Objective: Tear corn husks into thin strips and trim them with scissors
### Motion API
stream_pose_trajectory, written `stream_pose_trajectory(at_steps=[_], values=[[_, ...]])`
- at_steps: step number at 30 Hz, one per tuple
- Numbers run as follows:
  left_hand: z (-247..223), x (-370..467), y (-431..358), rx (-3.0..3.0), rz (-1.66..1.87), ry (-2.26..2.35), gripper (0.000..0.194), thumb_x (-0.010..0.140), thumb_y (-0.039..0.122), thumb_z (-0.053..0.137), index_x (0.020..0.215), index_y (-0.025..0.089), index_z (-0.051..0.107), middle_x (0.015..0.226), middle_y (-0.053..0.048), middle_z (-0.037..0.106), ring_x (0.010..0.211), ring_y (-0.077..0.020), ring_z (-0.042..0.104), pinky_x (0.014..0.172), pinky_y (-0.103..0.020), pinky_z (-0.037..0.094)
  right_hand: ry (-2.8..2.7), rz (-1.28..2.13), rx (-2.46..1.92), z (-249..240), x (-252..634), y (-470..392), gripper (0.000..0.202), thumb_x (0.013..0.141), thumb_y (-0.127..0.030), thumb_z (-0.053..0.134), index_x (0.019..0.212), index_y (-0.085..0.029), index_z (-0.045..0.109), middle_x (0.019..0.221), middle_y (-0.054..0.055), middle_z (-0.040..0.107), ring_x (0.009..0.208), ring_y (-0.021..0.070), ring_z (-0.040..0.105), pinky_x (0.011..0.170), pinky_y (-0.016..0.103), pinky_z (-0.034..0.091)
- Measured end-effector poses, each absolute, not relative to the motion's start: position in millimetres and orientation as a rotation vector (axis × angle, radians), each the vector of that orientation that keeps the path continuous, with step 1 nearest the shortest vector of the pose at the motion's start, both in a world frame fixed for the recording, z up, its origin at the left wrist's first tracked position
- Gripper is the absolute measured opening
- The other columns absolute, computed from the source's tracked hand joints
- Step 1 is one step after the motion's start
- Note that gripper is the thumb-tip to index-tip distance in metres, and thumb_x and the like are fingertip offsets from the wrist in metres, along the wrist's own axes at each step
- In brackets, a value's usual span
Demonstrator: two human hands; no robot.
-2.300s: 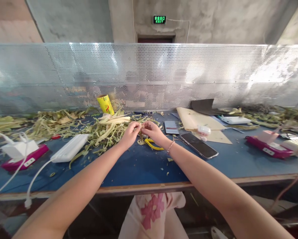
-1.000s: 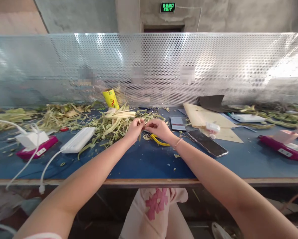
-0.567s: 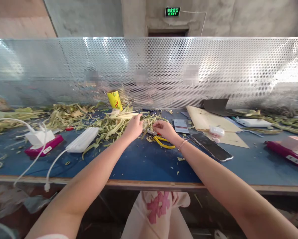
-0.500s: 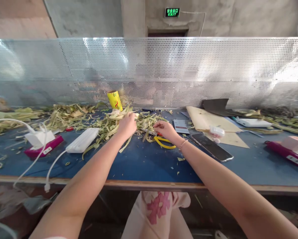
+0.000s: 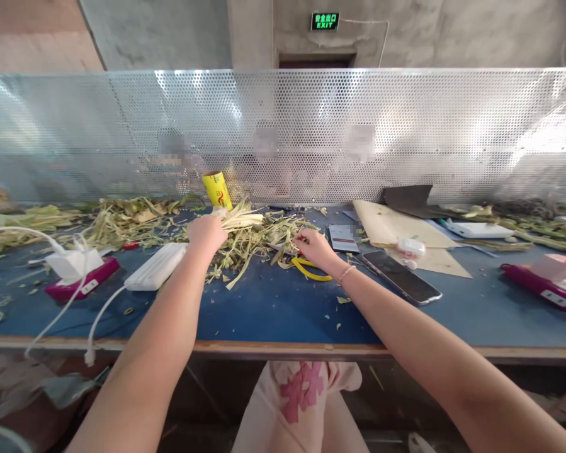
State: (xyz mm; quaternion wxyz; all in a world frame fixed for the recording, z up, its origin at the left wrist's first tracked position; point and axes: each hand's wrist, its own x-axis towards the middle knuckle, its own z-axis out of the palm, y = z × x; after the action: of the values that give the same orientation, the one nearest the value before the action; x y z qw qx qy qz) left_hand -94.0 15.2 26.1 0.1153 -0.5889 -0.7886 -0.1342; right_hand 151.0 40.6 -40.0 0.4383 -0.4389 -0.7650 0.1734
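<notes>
My left hand (image 5: 208, 233) is closed at the near end of a bundle of pale, dried plant stalks (image 5: 242, 219), which stick out to the right of the fist. My right hand (image 5: 315, 246) hovers over the right side of the leafy scraps (image 5: 277, 233), its thumb and fingers pinched together. Whatever lies in that pinch is too small to make out. Just below the right hand rests a tool with yellow looped handles (image 5: 311, 270), its front end partly hidden. Behind the stalks stands a yellow cardboard tube (image 5: 217, 190), tilted slightly.
A white power bank (image 5: 157, 267) and a purple power strip (image 5: 82, 280) with cables lie left. On the right are a black phone (image 5: 400, 277), a small card-like pad (image 5: 343, 238), brown paper (image 5: 396, 226) and another purple strip (image 5: 544, 286). A perforated metal screen (image 5: 311, 113) borders the back.
My left hand has slid left along the stalks, uncovering more of the pale bundle. My right hand has stayed almost in place, still pinched.
</notes>
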Motion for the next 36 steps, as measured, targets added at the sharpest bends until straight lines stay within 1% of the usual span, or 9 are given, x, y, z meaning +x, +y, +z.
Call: stream_pose_trajectory(at_steps=[5, 9, 12, 15, 17, 18, 24, 29, 36], values=[[34.1, -80.8, 8.2, -1.821, -0.698, -2.133, 0.027, 0.078, 0.033, 0.043, 0.073, 0.014, 0.062, 0.076, -0.018, 0.063, 0.083, -0.0309, 0.060, 0.075, -0.039, 0.043, -1.936, 0.375, -1.059, -38.1, 150.3, 39.0, 0.013, 0.070, -0.012, 0.049, 0.061, -0.019, 0.054, 0.071, 0.003, 0.057, 0.074, 0.0153, 0.051, 0.076, 0.030, 0.040], [33.3, -69.4, 15.5, -1.987, -1.393, -1.979, 0.041, 0.084, 0.045, 0.034, 0.071, 0.016, 0.059, 0.075, -0.010, 0.061, 0.081, -0.0226, 0.058, 0.077, -0.032, 0.043, -1.928, 0.357, -0.970, -36.6, 149.0, 36.5, 0.014, 0.074, -0.015, 0.049, 0.061, -0.019, 0.053, 0.069, 0.002, 0.055, 0.075, 0.0147, 0.050, 0.075, 0.029, 0.040], [29.1, -50.0, 20.7, -2.032, -2.094, -1.846, 0.049, 0.083, 0.057, 0.029, 0.075, 0.018, 0.058, 0.071, -0.005, 0.056, 0.067, -0.0141, 0.055, 0.062, -0.025, 0.044, -1.938, 0.408, -0.859, -35.7, 146.9, 32.7, 0.010, 0.077, -0.021, 0.049, 0.070, -0.019, 0.056, 0.074, 0.003, 0.054, 0.073, 0.0137, 0.050, 0.071, 0.027, 0.041], [23.4, -20.7, 19.4, -2.202, -2.376, -1.885, 0.049, 0.079, 0.063, 0.034, 0.074, 0.018, 0.053, 0.052, 0.003, 0.041, 0.041, -0.0063, 0.038, 0.041, -0.019, 0.032, -1.921, 0.548, -0.737, -34.1, 143.8, 27.3, 0.016, 0.080, -0.030, 0.049, 0.087, -0.018, 0.056, 0.079, 0.003, 0.054, 0.070, 0.0120, 0.050, 0.065, 0.026, 0.042], [20.4, -2.0, 16.3, -2.276, -2.487, -1.948, 0.044, 0.077, 0.062, 0.042, 0.072, 0.018, 0.049, 0.044, 0.008, 0.028, 0.033, -0.0036, 0.026, 0.036, -0.017, 0.023, -1.882, 0.652, -0.687, -32.9, 141.7, 24.4, 0.023, 0.078, -0.035, 0.052, 0.093, -0.018, 0.053, 0.078, 0.002, 0.054, 0.068, 0.0111, 0.050, 0.063, 0.026, 0.043], [19.3, 5.5, 14.8, -2.297, -2.522, -1.981, 0.041, 0.075, 0.059, 0.049, 0.071, 0.018, 0.048, 0.042, 0.009, 0.026, 0.033, -0.0032, 0.026, 0.036, -0.016, 0.024, -1.860, 0.694, -0.675, -32.5, 140.8, 23.8, 0.025, 0.077, -0.036, 0.053, 0.094, -0.018, 0.052, 0.077, 0.001, 0.054, 0.068, 0.0109, 0.050, 0.063, 0.025, 0.043], [10.3, 19.1, 13.0, -2.338, -2.745, -2.025, 0.032, 0.068, 0.043, 0.066, 0.065, 0.014, 0.052, 0.049, 0.004, 0.049, 0.046, -0.0062, 0.049, 0.051, -0.020, 0.043, -1.733, 0.727, -0.785, -36.0, 140.2, 33.9, 0.024, 0.074, -0.039, 0.055, 0.083, -0.019, 0.049, 0.069, -0.001, 0.054, 0.062, 0.0109, 0.051, 0.060, 0.025, 0.043], [-5.8, 13.4, 14.8, -2.465, -2.737, -2.000, 0.035, 0.059, 0.043, 0.073, 0.068, 0.012, 0.061, 0.061, -0.001, 0.061, 0.055, -0.0083, 0.054, 0.054, -0.021, 0.044, -1.646, 0.871, -0.790, -37.8, 142.1, 40.9, 0.020, 0.073, -0.039, 0.054, 0.078, -0.019, 0.051, 0.065, -0.003, 0.055, 0.058, 0.0098, 0.053, 0.057, 0.024, 0.043], [-12.2, 1.8, 17.1, -2.787, -2.877, -1.615, 0.029, 0.055, 0.032, 0.077, 0.073, 0.013, 0.065, 0.070, -0.002, 0.066, 0.065, -0.0100, 0.060, 0.073, -0.027, 0.049, -1.370, 1.286, -0.647, -31.9, 145.1, 37.2, 0.037, 0.060, -0.049, 0.066, 0.073, -0.017, 0.053, 0.063, -0.003, 0.057, 0.055, 0.0062, 0.051, 0.057, 0.021, 0.042]])
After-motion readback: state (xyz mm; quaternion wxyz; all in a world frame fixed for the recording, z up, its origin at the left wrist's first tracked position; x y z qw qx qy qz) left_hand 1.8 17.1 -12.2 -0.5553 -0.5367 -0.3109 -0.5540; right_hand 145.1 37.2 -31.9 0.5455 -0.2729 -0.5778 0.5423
